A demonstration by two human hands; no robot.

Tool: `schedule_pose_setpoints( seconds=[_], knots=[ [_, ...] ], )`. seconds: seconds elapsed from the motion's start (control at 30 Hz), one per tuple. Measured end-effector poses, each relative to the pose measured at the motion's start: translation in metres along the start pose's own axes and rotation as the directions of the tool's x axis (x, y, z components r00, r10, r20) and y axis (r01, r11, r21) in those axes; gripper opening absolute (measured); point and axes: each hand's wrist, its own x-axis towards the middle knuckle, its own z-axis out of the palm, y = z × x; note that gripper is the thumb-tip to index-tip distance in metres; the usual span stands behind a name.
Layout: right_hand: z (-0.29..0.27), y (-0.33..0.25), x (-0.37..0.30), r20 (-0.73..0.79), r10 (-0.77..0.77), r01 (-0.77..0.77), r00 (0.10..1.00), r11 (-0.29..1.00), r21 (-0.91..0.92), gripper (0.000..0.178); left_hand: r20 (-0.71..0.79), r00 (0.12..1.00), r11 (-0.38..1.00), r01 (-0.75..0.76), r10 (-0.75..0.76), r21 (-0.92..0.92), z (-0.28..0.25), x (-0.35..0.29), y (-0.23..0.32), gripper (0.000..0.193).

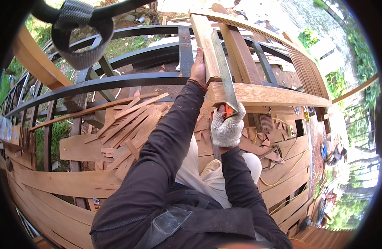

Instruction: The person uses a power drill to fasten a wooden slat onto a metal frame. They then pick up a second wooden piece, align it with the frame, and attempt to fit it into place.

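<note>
My left hand (198,68), bare with a beaded bracelet at the wrist, holds a short thick wooden beam (205,45) by its left side. Its thumb points up along the wood; the other fingers are mostly hidden. In a white knit glove, my right hand (228,128) is closed round the orange and dark handle of a hand saw (225,72). The long grey blade reaches away from me, crossing a wooden rail (270,94) near its left end and running along the beam's right side. Whether the teeth are in the wood I cannot tell.
Loose wood strips (128,124) are heaped to the left, with triangular offcuts around. A dark metal frame (116,83) spans the far side. Planks (70,182) with gaps form the floor. A yellow cord (284,176) trails at the right. A dark ring-shaped piece (83,43) hangs close at upper left.
</note>
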Motion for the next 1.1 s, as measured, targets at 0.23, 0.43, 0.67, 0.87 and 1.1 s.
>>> schedule_pose_setpoints(
  seconds=[0.23,0.43,0.67,0.87,1.1],
  knots=[
    [0.000,0.005,-0.002,0.058,0.043,-0.043,0.997,0.999,0.005,0.044,-0.038,0.999,0.999,0.031,-0.029,0.043,0.010,-0.009,0.001,0.073],
    [0.001,0.002,-0.001,0.047,0.045,-0.045,0.998,0.999,0.003,0.043,0.024,1.000,1.000,0.020,-0.020,0.019,0.002,-0.003,-0.001,0.073],
    [0.002,0.002,0.002,0.030,0.013,-0.014,0.999,0.999,0.032,0.042,0.035,0.999,0.999,0.041,-0.041,-0.003,-0.004,-0.002,-0.001,0.070],
    [-0.005,0.000,0.006,0.036,-0.001,0.000,0.999,1.000,0.031,0.042,0.070,0.995,0.998,0.066,-0.067,0.006,0.009,-0.009,0.002,0.074],
    [-0.008,0.000,0.009,0.019,-0.040,0.039,0.999,0.997,0.060,0.040,0.074,0.983,0.975,0.154,-0.167,0.157,0.019,-0.018,0.017,0.077]
  ],
)
